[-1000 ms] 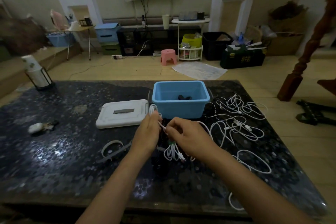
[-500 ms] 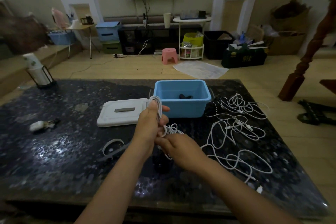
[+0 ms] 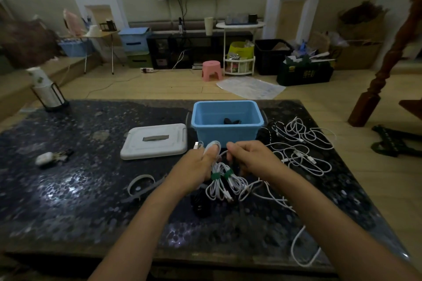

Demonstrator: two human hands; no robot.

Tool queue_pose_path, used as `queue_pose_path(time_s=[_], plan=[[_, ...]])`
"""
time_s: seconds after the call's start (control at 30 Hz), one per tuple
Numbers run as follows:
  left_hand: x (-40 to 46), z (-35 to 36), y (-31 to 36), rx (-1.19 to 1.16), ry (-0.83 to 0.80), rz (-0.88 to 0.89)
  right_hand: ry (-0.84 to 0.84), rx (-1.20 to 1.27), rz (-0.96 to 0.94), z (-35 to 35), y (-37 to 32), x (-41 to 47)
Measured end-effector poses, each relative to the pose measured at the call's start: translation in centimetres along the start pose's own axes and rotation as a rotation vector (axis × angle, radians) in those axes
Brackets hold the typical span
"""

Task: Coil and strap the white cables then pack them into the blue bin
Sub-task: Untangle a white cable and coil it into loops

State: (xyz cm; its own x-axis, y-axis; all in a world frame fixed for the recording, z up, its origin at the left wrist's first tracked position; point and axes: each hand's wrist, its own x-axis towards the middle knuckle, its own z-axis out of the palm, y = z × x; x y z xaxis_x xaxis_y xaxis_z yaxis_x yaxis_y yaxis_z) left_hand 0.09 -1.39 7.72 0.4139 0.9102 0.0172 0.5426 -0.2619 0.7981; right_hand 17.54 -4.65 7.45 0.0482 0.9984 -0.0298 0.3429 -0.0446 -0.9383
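At frame centre, your left hand (image 3: 198,165) grips a cable coil (image 3: 213,145) while your right hand (image 3: 250,158) pinches its strand before the bin (image 3: 226,130).

The room is dim and yellowish, and the dark speckled table (image 3: 68,189) takes soft white glare in patches left of and just below the blue bin (image 3: 226,130), which stands out as the brightest colour. Wide-angle distortion bends the table's edges and the wall posts behind the bin outward. Both forearms below the bin look soft, and fine detail is grainy throughout.
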Motion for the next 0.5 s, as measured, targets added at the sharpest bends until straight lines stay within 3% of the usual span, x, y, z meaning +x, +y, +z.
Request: queue_pose_path(time_s=[0.2, 0.4, 0.5], plan=[[0.2, 0.5, 0.1, -0.026, 0.003, -0.045, 0.112, -0.085, -0.053, 0.0, 0.4, 0.3], [0.8, -1.3, -0.6, -0.139, 0.255, -0.110, 0.107, -0.142, 0.013, -1.4, 0.6, 0.5], [0.9, -1.4, -1.2, -0.154, 0.246, -0.108, 0.176, -0.213, -0.023, -1.4, 0.9, 0.4]])
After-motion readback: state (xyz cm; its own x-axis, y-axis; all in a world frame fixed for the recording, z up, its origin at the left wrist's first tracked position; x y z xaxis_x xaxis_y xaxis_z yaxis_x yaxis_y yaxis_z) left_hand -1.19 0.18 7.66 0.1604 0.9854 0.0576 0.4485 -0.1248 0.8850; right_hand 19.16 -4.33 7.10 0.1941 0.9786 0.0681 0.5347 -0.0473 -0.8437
